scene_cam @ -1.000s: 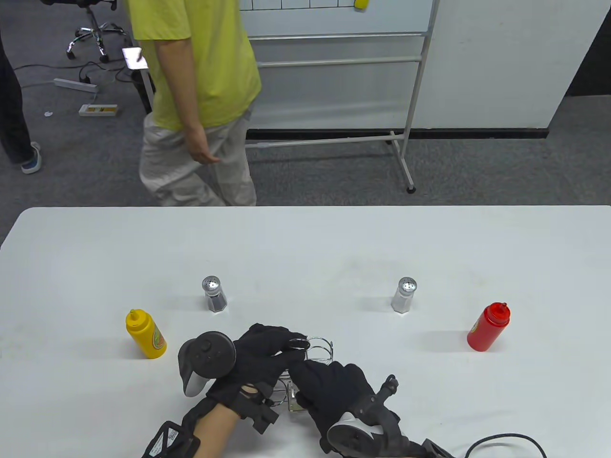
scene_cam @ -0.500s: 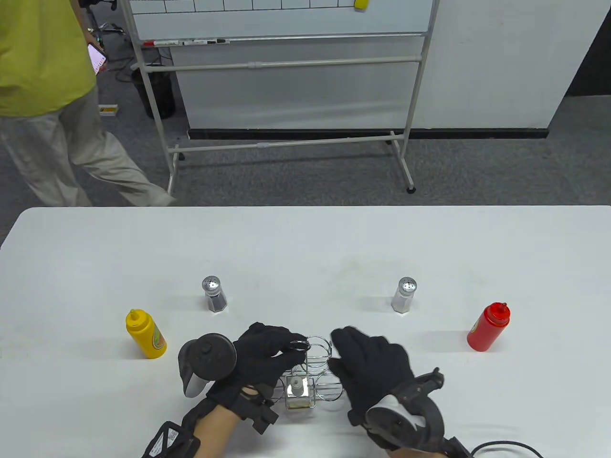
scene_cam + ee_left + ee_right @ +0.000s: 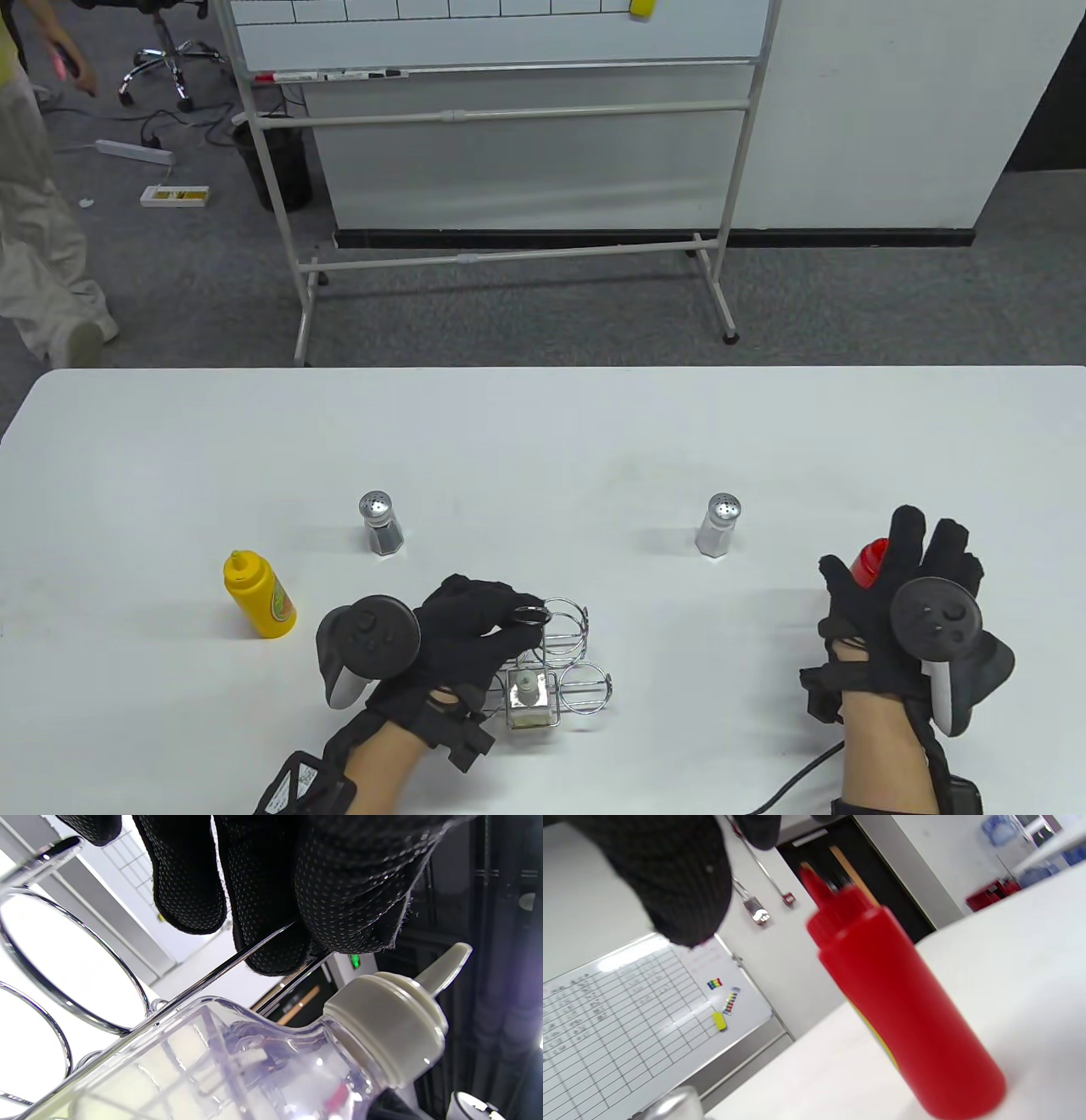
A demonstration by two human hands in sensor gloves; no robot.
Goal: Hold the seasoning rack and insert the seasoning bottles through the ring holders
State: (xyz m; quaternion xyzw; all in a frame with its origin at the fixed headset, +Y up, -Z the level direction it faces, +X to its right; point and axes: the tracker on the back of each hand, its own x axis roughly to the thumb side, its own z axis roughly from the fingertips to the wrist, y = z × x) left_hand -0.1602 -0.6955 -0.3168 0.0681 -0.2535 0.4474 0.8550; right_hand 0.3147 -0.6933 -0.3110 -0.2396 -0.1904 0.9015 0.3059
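Note:
The chrome wire seasoning rack (image 3: 570, 652) stands near the table's front edge, with a clear bottle with a grey spout (image 3: 528, 698) in its front left holder. My left hand (image 3: 519, 616) pinches the rack's top ring. In the left wrist view my fingers (image 3: 339, 899) grip the wire (image 3: 212, 974) above the clear bottle (image 3: 254, 1069). My right hand (image 3: 869, 548) is spread open around the red squeeze bottle (image 3: 870, 564), which stands upright on the table at the right. In the right wrist view the red bottle (image 3: 903, 1005) stands apart from my fingers (image 3: 670, 878).
A yellow squeeze bottle (image 3: 259, 594) stands left of the rack. A dark pepper shaker (image 3: 380, 524) and a white salt shaker (image 3: 718, 525) stand further back on the white table (image 3: 543, 424). A black cable (image 3: 797, 772) lies at the front right edge.
My right hand left the rack and moved far right to the red bottle. The clear bottle now sits in the rack. My left hand has not moved. The person behind walked off left.

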